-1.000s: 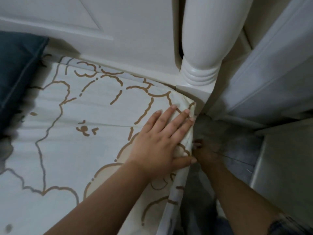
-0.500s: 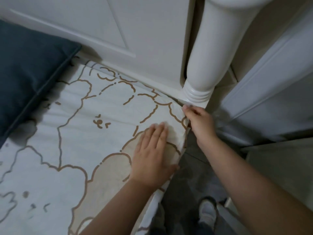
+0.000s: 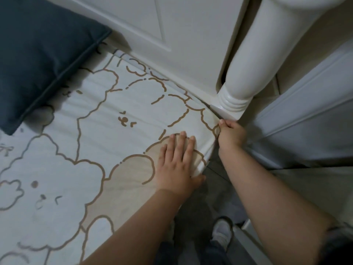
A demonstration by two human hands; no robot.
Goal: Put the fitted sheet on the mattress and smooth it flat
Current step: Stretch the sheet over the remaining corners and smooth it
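The fitted sheet (image 3: pixel 99 131), white with brown cartoon outlines, lies stretched over the mattress, whose body is hidden under it. My left hand (image 3: pixel 177 165) presses flat on the sheet near the mattress corner, fingers straight, thumb over the side edge. My right hand (image 3: pixel 230 133) grips the sheet's corner edge at the tip of the mattress, fingers curled round the fabric, just below the bedpost base.
A dark blue pillow (image 3: pixel 42 54) lies at the upper left against the white headboard (image 3: pixel 172 31). A round white bedpost (image 3: pixel 254 54) stands at the corner. White furniture (image 3: pixel 309 119) flanks a narrow strip of grey floor (image 3: pixel 215 188), where my shoe (image 3: pixel 222 234) shows.
My right hand rose from below the mattress edge to the corner and took hold of the sheet there. My left hand slid back from the corner along the sheet.
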